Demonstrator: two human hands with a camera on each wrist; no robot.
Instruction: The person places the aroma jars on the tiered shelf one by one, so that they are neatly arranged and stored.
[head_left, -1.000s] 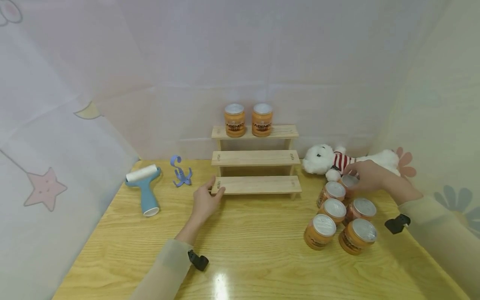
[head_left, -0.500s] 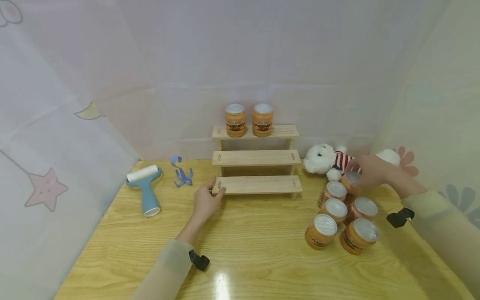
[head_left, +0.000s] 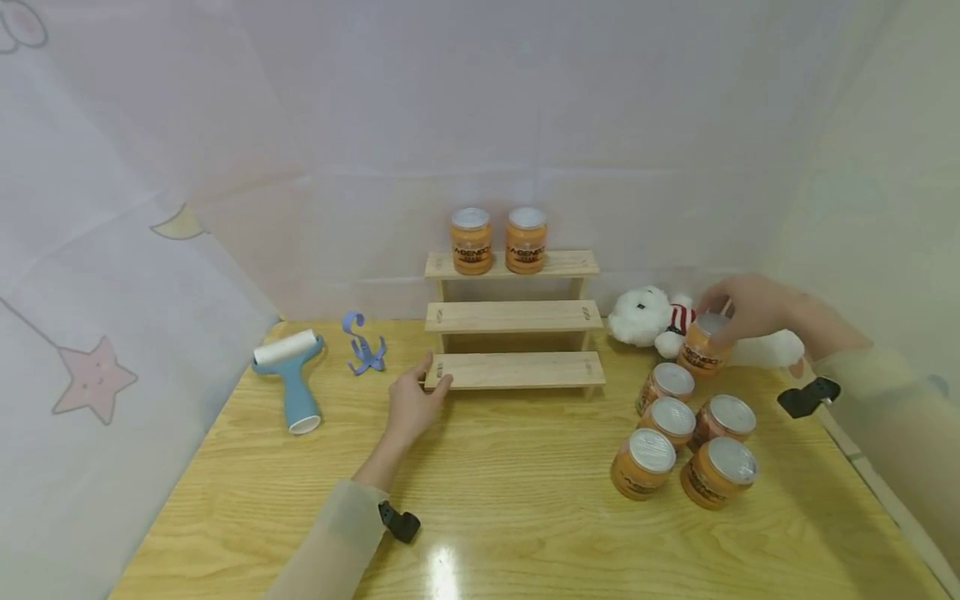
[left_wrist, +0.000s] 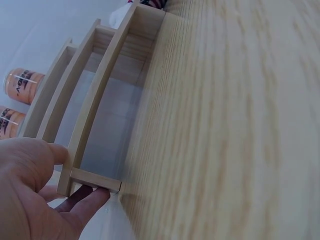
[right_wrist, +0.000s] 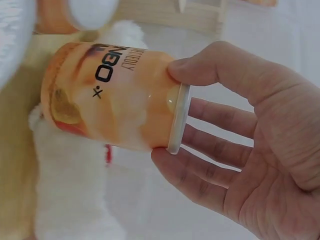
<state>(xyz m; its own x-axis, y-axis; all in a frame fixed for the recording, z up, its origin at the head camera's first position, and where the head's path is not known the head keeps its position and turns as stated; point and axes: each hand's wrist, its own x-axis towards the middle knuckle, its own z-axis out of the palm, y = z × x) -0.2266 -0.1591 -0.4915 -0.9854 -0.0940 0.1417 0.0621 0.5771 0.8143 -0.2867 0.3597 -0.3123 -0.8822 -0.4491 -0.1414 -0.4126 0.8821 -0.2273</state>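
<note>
My right hand (head_left: 765,305) holds an orange jar (head_left: 702,352) with a silver lid by its top, raised above the other jars. In the right wrist view the thumb and fingertips pinch the jar (right_wrist: 120,102) around its lid rim. On the left, my left hand (head_left: 411,408) grips the left end of the lowest board of a three-step wooden shelf (head_left: 517,369). The left wrist view has the thumb on the board's edge and the fingers around the shelf's side support (left_wrist: 95,180). Two matching jars (head_left: 471,243) stand upright on the top step.
Several more orange jars (head_left: 642,473) stand grouped on the wooden table (head_left: 510,500) at the right. Behind them lies a white plush toy (head_left: 637,317) in a striped top. A blue lint roller (head_left: 298,400) and a purple hook (head_left: 363,354) lie left of the shelf.
My right hand has lifted a jar from the back of the group, up and slightly to the right. The left hand stays on the shelf.
</note>
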